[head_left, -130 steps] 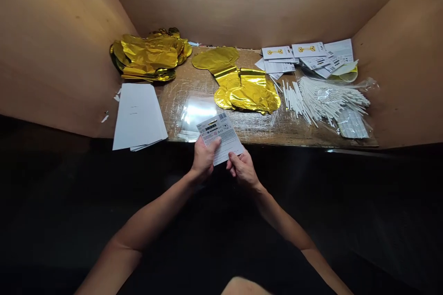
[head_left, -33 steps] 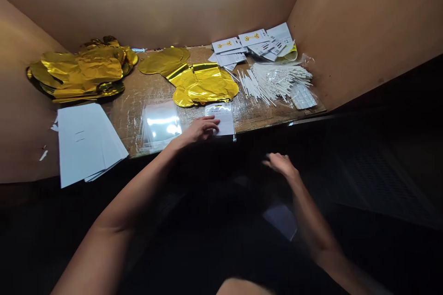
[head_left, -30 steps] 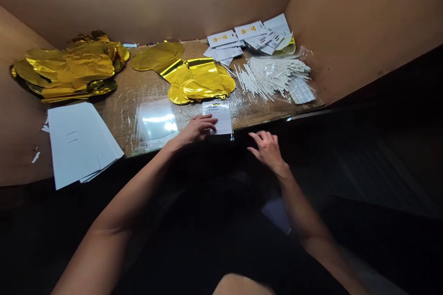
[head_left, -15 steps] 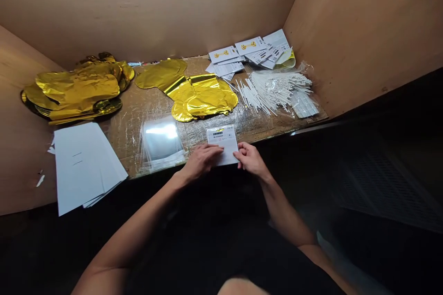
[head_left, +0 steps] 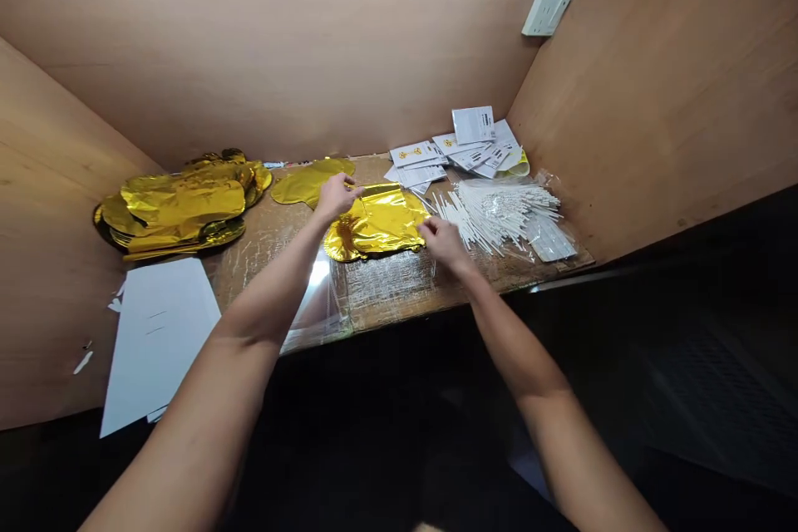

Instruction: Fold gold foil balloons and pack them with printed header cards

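Note:
A shiny gold foil balloon (head_left: 390,220) lies folded flat in the middle of the table, its matte gold end (head_left: 315,180) stretching to the back left. At its upper fold, my left hand (head_left: 337,198) has its fingers drawn together on the foil. My right hand (head_left: 444,243) pinches the balloon's right edge, close to the white paper sticks (head_left: 483,212). White printed packets (head_left: 474,125) with gold balloon pictures lie in a loose pile at the back right.
More gold foil balloons (head_left: 184,204) are heaped at the left. White sheets (head_left: 162,324) overhang the front left edge. Clear plastic bags (head_left: 321,312) lie partly under my left arm. Wooden walls (head_left: 312,41) enclose the back and sides, with a socket (head_left: 549,10) at right.
Both hands have let go of the white packet and reached forward to the gold foil balloon. A packet now tops the pile at the back right. The view has tilted up.

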Demonstrator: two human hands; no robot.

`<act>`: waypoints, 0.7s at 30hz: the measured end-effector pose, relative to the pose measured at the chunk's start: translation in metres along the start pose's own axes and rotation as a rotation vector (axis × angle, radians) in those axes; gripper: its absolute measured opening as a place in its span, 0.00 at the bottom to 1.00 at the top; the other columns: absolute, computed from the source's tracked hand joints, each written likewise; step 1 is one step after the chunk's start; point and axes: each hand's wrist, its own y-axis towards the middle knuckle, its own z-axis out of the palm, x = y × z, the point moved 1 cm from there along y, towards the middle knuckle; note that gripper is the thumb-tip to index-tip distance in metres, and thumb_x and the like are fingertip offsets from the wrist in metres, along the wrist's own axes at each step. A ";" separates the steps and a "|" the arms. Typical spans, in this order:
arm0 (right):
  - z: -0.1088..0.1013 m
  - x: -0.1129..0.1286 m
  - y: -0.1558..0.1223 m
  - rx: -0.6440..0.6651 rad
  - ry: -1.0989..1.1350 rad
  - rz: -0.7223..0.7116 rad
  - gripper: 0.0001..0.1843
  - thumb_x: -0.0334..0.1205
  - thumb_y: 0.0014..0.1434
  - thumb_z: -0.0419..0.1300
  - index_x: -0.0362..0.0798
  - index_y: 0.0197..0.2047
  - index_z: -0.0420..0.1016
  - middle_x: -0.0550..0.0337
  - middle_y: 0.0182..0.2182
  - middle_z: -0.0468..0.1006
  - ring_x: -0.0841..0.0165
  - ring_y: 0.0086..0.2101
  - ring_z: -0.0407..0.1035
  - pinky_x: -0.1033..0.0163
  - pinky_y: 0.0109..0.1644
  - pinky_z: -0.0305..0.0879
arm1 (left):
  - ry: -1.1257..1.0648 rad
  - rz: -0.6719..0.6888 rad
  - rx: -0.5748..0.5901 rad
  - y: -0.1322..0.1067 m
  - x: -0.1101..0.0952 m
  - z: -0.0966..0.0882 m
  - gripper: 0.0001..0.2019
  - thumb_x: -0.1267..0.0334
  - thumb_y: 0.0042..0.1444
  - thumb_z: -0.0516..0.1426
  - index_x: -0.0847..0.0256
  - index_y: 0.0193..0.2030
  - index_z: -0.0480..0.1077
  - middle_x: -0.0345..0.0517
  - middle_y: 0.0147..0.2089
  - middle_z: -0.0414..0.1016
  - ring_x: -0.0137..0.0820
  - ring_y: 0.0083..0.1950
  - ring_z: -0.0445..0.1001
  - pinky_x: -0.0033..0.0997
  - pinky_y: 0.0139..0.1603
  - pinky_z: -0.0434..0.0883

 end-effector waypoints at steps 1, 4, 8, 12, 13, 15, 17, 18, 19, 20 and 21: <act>0.016 0.000 -0.012 0.016 -0.062 0.001 0.14 0.47 0.70 0.60 0.48 0.38 0.80 0.56 0.32 0.81 0.64 0.33 0.73 0.60 0.41 0.66 | -0.014 -0.050 0.006 0.011 -0.001 0.005 0.20 0.59 0.41 0.76 0.57 0.37 0.73 0.58 0.47 0.84 0.54 0.57 0.79 0.50 0.62 0.70; 0.043 -0.001 -0.033 0.013 -0.157 -0.013 0.13 0.44 0.71 0.59 0.47 0.40 0.81 0.53 0.37 0.82 0.63 0.36 0.73 0.60 0.44 0.65 | -0.148 -0.203 0.014 0.032 -0.005 0.023 0.30 0.64 0.27 0.80 0.56 0.35 0.69 0.60 0.48 0.83 0.58 0.63 0.75 0.54 0.64 0.68; 0.046 -0.002 -0.038 0.032 -0.152 -0.036 0.10 0.42 0.70 0.60 0.47 0.39 0.81 0.52 0.39 0.82 0.62 0.40 0.74 0.60 0.48 0.64 | -0.266 -0.259 0.077 0.042 -0.015 0.043 0.25 0.66 0.29 0.78 0.57 0.30 0.69 0.53 0.35 0.80 0.50 0.48 0.80 0.49 0.51 0.74; 0.039 -0.002 -0.037 0.053 -0.098 -0.045 0.12 0.43 0.69 0.61 0.49 0.35 0.80 0.55 0.34 0.81 0.63 0.36 0.72 0.60 0.44 0.64 | -0.348 -0.177 0.065 0.043 -0.023 0.042 0.17 0.66 0.37 0.74 0.59 0.32 0.72 0.46 0.29 0.77 0.41 0.37 0.78 0.42 0.43 0.75; 0.037 -0.002 -0.032 0.054 -0.079 -0.043 0.14 0.44 0.71 0.59 0.49 0.34 0.79 0.56 0.32 0.80 0.63 0.34 0.72 0.61 0.41 0.63 | -0.365 -0.142 0.051 0.043 -0.024 0.038 0.16 0.65 0.39 0.73 0.60 0.32 0.73 0.45 0.29 0.77 0.39 0.36 0.77 0.40 0.43 0.75; 0.029 0.001 -0.009 0.011 -0.023 -0.032 0.20 0.48 0.74 0.55 0.49 0.33 0.77 0.58 0.29 0.78 0.65 0.30 0.69 0.62 0.37 0.60 | -0.394 -0.065 0.026 0.040 -0.026 0.029 0.13 0.64 0.42 0.72 0.61 0.33 0.75 0.44 0.30 0.77 0.35 0.35 0.76 0.37 0.42 0.75; 0.017 0.008 0.029 -0.108 0.058 -0.002 0.22 0.52 0.74 0.53 0.49 0.32 0.74 0.58 0.29 0.78 0.65 0.31 0.68 0.62 0.36 0.59 | -0.416 0.007 0.007 0.037 -0.029 0.020 0.11 0.61 0.46 0.70 0.61 0.35 0.77 0.44 0.30 0.77 0.33 0.35 0.75 0.35 0.42 0.75; 0.011 0.013 0.052 -0.177 0.111 0.027 0.22 0.53 0.73 0.55 0.50 0.31 0.73 0.58 0.29 0.77 0.64 0.32 0.68 0.62 0.36 0.59 | -0.426 0.041 0.000 0.034 -0.030 0.015 0.11 0.60 0.47 0.69 0.62 0.36 0.78 0.44 0.31 0.77 0.33 0.35 0.75 0.34 0.42 0.76; 0.006 0.020 0.075 -0.222 0.170 0.067 0.21 0.54 0.71 0.59 0.50 0.30 0.72 0.59 0.28 0.76 0.64 0.32 0.67 0.62 0.37 0.59 | -0.441 0.074 -0.002 0.031 -0.032 0.010 0.12 0.59 0.47 0.68 0.62 0.38 0.79 0.44 0.32 0.78 0.33 0.35 0.76 0.33 0.41 0.76; 0.002 0.028 0.098 -0.196 0.263 0.120 0.22 0.55 0.69 0.63 0.50 0.29 0.70 0.60 0.26 0.74 0.65 0.31 0.66 0.62 0.36 0.59 | -0.462 0.107 0.004 0.029 -0.035 0.005 0.13 0.59 0.47 0.68 0.62 0.39 0.79 0.45 0.33 0.79 0.33 0.35 0.76 0.33 0.42 0.76; 0.000 0.038 0.119 -0.114 0.380 0.181 0.22 0.55 0.66 0.66 0.51 0.27 0.69 0.62 0.23 0.71 0.66 0.29 0.64 0.63 0.34 0.58 | -0.489 0.139 0.018 0.027 -0.037 0.000 0.15 0.59 0.46 0.68 0.62 0.41 0.80 0.45 0.35 0.80 0.33 0.36 0.77 0.33 0.42 0.76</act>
